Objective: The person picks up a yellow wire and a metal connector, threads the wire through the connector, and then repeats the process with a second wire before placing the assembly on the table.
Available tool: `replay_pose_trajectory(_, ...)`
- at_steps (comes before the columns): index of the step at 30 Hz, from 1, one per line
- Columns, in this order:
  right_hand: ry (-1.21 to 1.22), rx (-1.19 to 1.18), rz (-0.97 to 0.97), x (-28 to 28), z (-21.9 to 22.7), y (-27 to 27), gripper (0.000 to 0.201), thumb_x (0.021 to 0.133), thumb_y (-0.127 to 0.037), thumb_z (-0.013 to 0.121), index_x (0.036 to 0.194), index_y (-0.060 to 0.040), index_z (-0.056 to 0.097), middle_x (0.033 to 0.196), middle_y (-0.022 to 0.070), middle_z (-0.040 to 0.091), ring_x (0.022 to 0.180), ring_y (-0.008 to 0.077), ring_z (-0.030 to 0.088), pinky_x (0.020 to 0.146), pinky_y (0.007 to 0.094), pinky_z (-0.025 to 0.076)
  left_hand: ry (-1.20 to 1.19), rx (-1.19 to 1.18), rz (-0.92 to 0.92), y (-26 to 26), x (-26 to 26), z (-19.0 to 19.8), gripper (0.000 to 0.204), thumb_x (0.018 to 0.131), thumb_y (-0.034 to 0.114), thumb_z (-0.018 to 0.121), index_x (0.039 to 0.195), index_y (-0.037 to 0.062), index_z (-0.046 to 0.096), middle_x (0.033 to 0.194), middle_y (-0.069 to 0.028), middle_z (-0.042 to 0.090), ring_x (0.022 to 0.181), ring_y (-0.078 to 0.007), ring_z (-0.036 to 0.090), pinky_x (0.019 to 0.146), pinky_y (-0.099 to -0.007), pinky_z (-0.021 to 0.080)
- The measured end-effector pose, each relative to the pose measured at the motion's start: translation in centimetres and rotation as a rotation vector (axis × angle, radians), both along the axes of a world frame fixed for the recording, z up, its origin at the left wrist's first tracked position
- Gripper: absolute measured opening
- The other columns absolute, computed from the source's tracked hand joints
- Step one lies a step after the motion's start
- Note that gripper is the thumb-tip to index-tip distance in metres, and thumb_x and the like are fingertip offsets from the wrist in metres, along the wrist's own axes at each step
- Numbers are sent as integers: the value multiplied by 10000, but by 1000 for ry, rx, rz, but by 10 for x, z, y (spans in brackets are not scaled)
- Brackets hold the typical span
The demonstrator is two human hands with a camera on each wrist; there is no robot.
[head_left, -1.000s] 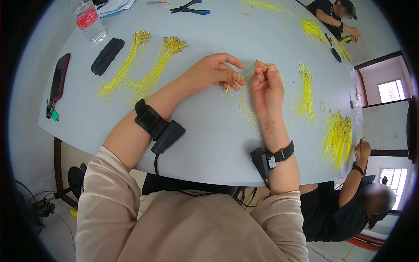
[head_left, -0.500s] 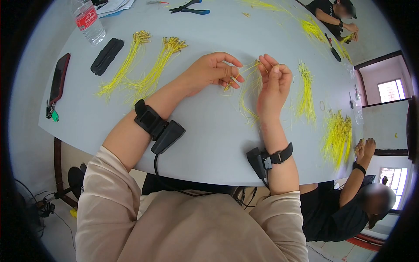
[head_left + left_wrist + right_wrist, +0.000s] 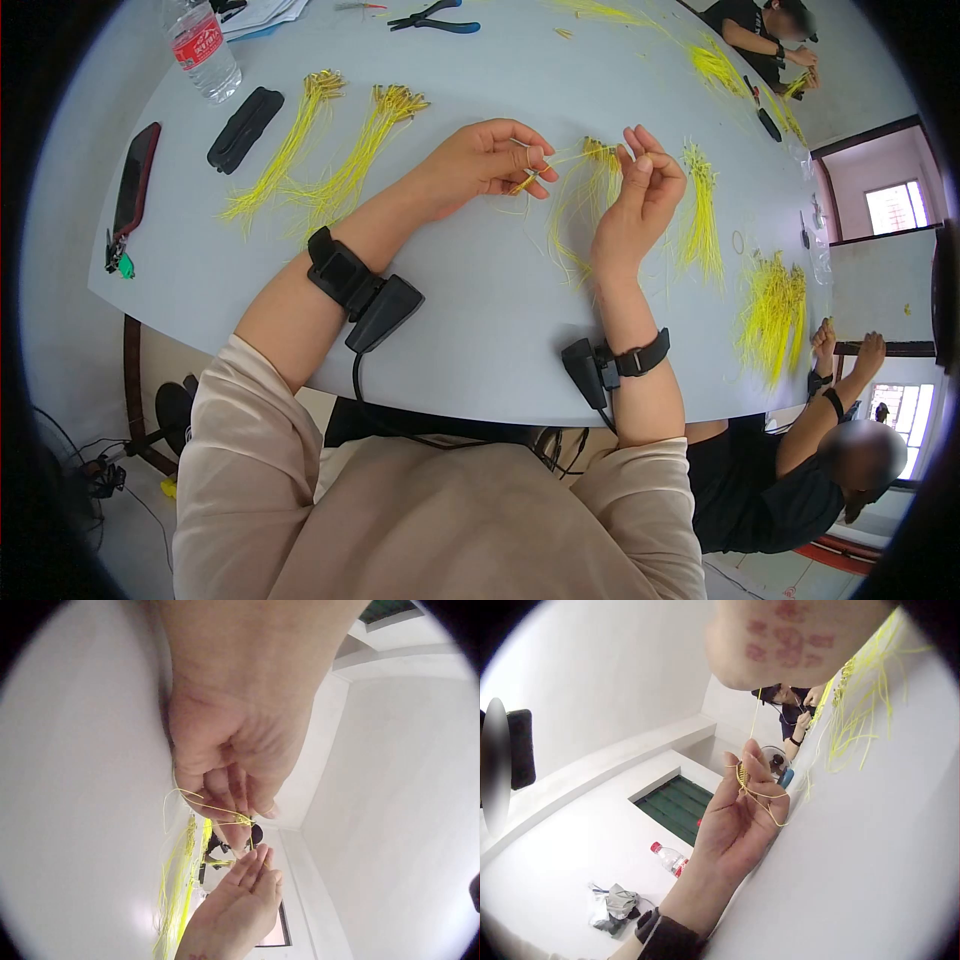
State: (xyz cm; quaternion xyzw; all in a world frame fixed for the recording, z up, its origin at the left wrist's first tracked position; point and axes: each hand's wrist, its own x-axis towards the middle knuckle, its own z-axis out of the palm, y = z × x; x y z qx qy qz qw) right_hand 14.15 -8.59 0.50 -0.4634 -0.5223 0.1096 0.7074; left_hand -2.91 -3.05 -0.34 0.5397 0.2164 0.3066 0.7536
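Note:
Between thumb and fingers, my left hand [image 3: 485, 168] pinches a small coiled yellow piece [image 3: 743, 777] with a loop of thin cord hanging from it. To its right, my right hand [image 3: 640, 200] is raised with thumb and index finger together on the end of a yellow strand [image 3: 572, 157], which runs taut between both hands; its other fingers are partly extended. In the left wrist view the right hand [image 3: 236, 907] appears beyond the left fingers. A bundle of yellow cords with knotted tops [image 3: 601, 155] lies on the table between the hands, partly behind the right one.
Two yellow bundles [image 3: 375, 140] lie at left, beside a black case [image 3: 246, 130], a phone [image 3: 137, 180] and a water bottle [image 3: 205, 55]. Pliers [image 3: 436, 20] lie at the far side. More bundles [image 3: 702, 215] lie at right, where two other people sit.
My right hand has moved right, away from the left, drawing the strand out and uncovering the middle bundle's tops. The left hand has barely moved.

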Motion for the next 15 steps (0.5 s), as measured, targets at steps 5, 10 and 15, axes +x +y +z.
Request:
replay_pose_trajectory(5, -23, 7, -40, 2, 0, 0, 119, 944, -122, 388, 1003, -19, 383, 1196, 182, 464, 1099, 238, 505, 902, 333, 440, -15, -15, -8, 1, 0, -2, 262, 907, 227, 520, 1093, 42, 522, 996, -115, 608, 859, -157, 604, 753, -246, 469)
replay_pose_trajectory(10, -19, 7, -37, 1, 0, 0, 115, 943, -117, 388, 1001, -18, 384, 1198, 182, 463, 1105, 240, 501, 906, 327, 433, -27, -31, 1, 0, 0, -1, 250, 904, 197, 515, 1089, 28, 524, 1007, -118, 604, 879, -169, 600, 784, -260, 469)
replay_pose_trajectory(15, -20, 12, -46, 1, 0, 0, 114, 942, -115, 392, 997, -15, 387, 1191, 182, 468, 1099, 236, 504, 899, 323, 432, -53, -69, 11, 0, 0, 1, 234, 872, 126, 515, 1072, 6, 535, 1023, -123, 600, 913, -191, 599, 827, -285, 463)
